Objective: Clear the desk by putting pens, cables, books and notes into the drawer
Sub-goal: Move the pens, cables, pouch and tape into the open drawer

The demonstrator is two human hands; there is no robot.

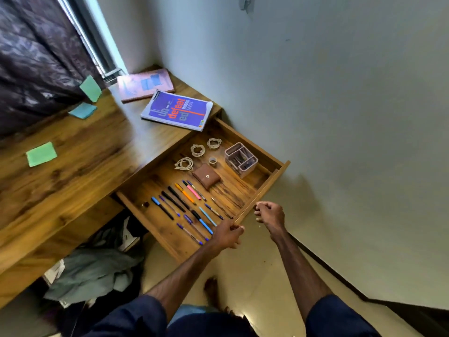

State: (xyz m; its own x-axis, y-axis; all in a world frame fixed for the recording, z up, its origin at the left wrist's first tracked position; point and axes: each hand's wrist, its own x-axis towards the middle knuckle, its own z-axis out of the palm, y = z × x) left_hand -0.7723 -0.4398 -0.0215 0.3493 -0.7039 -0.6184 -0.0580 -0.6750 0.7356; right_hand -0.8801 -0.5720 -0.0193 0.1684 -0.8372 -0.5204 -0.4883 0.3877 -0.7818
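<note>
The head view looks down on a wooden desk (85, 166) in a room corner, with its drawer (263, 189) pulled well out toward the person; the left hand (228, 234) grips the top edge of the drawer front near its nearer end, fingers curled round the board; the right hand (269, 214) hangs just beside the same front on its outer side, fingers loosely curled with nothing seen in them, and whether it touches the wood cannot be told; inside the drawer a row of pens (184, 205) lies side by side on the nearer half of the floor; beyond them sit a brown wallet (206, 176), a small tape roll (212, 161), three coiled cables (184, 164) and a pale pink organizer (240, 159) in the far corner; on the desk top a purple book (177, 113) lies at the edge just above the drawer, with a pink book (145, 85) behind it near the wall; three sticky notes are spread to the left, a green note (41, 154) nearest, a blue note (82, 110) farther back, and another green sheet (90, 88) against the dark curtain (36, 57); crumpled clothes (97, 268) lie under the desk.
</note>
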